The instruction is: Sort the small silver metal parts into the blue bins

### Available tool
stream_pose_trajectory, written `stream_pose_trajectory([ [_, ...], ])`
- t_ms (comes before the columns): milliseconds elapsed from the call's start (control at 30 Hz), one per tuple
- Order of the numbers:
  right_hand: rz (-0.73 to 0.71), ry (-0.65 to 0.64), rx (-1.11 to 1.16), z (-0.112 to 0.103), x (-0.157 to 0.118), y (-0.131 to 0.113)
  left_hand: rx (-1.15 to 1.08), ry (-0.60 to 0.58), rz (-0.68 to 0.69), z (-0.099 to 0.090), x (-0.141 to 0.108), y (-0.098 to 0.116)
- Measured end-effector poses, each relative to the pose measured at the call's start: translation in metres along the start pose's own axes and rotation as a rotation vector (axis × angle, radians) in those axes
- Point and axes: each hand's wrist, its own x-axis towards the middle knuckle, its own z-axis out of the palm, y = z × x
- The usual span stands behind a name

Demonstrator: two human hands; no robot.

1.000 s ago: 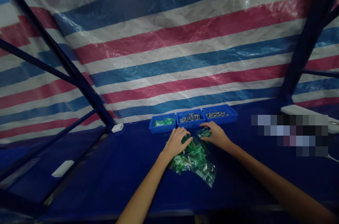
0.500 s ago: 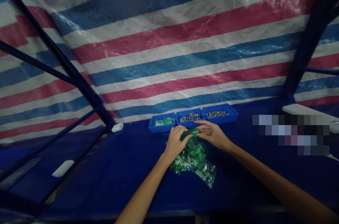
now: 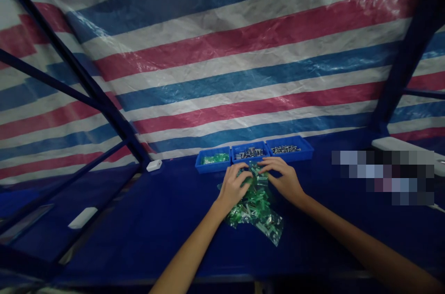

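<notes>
A small clear plastic bag (image 3: 257,174) with green and pale parts inside is between my two hands, above the near pile. My right hand (image 3: 285,182) has its thumb and fingers bent around the bag's right edge. At the bag's left edge is my left hand (image 3: 233,188), its fingers curved and its thumb apart from the index finger; whether the fingertips touch the bag is hard to see. Below both hands, a pile of small clear bags (image 3: 253,205) with green pieces lies on the blue table (image 3: 167,233). One bag (image 3: 271,228) sticks out toward me.
Beyond my hands three blue bins stand in a row: a left bin (image 3: 212,169) with green bagged pieces, and a middle bin (image 3: 248,145) and right bin (image 3: 306,150) with small metal parts. A white box (image 3: 154,165) sits back left. Blue frame posts (image 3: 114,120) flank the table.
The small bag has turned from a narrow roll held by both hands to a flatter, open-faced position. My left thumb and index finger have parted. My right hand has shifted slightly left.
</notes>
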Motion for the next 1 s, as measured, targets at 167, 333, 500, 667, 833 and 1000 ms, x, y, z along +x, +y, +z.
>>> stream_pose_trajectory([
  [167, 0.162, -0.069, 0.061, 0.008, -0.002, -0.005, -0.064, 0.158, -0.141, 0.0, 0.005, -0.006],
  [333, 0.188, -0.054, 0.087, 0.01, -0.003, -0.003, -0.042, 0.395, -0.375, -0.016, 0.007, -0.038],
  [500, 0.226, -0.056, 0.11, 0.008, -0.002, 0.0, 0.05, 0.59, -0.681, -0.032, -0.002, -0.084],
  [667, 0.247, -0.062, 0.123, 0.006, 0.0, -0.001, 0.124, 0.576, -0.707, -0.033, -0.012, -0.108],
  [833, 0.264, -0.079, 0.102, 0.004, 0.0, -0.003, 0.258, 0.437, -0.7, -0.029, -0.018, -0.112],
  [1000, 0.273, -0.095, 0.09, 0.002, 0.0, -0.003, 0.279, 0.372, -0.686, -0.029, -0.02, -0.112],
])
